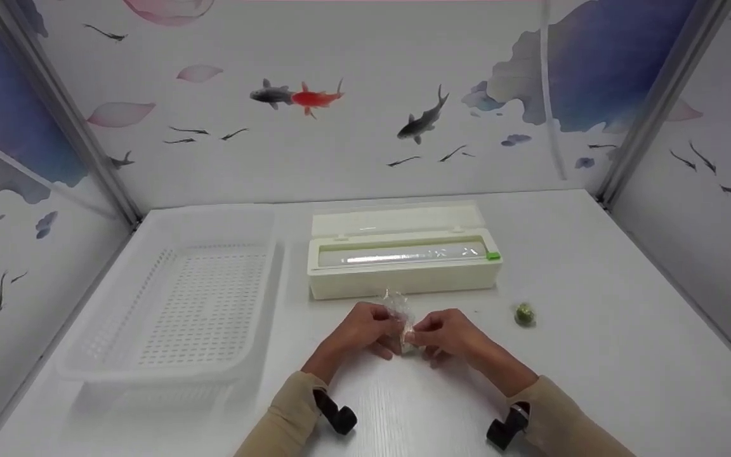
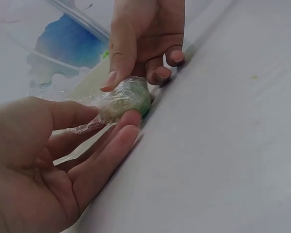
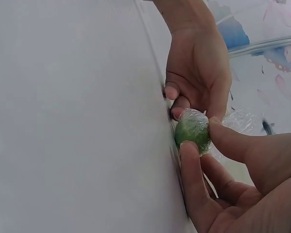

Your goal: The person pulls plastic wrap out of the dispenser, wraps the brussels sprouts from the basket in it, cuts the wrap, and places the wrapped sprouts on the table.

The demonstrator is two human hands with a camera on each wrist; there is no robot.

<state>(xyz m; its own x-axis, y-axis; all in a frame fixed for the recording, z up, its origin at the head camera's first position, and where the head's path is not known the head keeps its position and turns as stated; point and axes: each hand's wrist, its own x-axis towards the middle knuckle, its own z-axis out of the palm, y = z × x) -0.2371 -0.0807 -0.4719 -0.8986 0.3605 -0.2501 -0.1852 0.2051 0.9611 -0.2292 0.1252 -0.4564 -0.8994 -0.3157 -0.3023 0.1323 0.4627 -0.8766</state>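
Note:
Between both hands is a small round green fruit (image 3: 191, 133) wrapped in cling film, close over the white table. My left hand (image 1: 365, 330) pinches the wrapped fruit from the left; in the left wrist view its thumb and fingers sit around the film-covered side (image 2: 121, 102). From the other side my right hand (image 1: 451, 333) pinches it between thumb and fingers. Loose, crinkled cling film (image 1: 397, 304) sticks up past the fingertips, away from the person. In the head view the fingers hide most of the fruit.
Just behind the hands stands a cream cling-film dispenser box (image 1: 403, 279), its lid raised, with a film roll (image 1: 403, 254) inside and a green slider (image 1: 493, 256) at its right end. A second wrapped green fruit (image 1: 524, 314) lies to the right. A white perforated basket (image 1: 257, 317) occupies the left.

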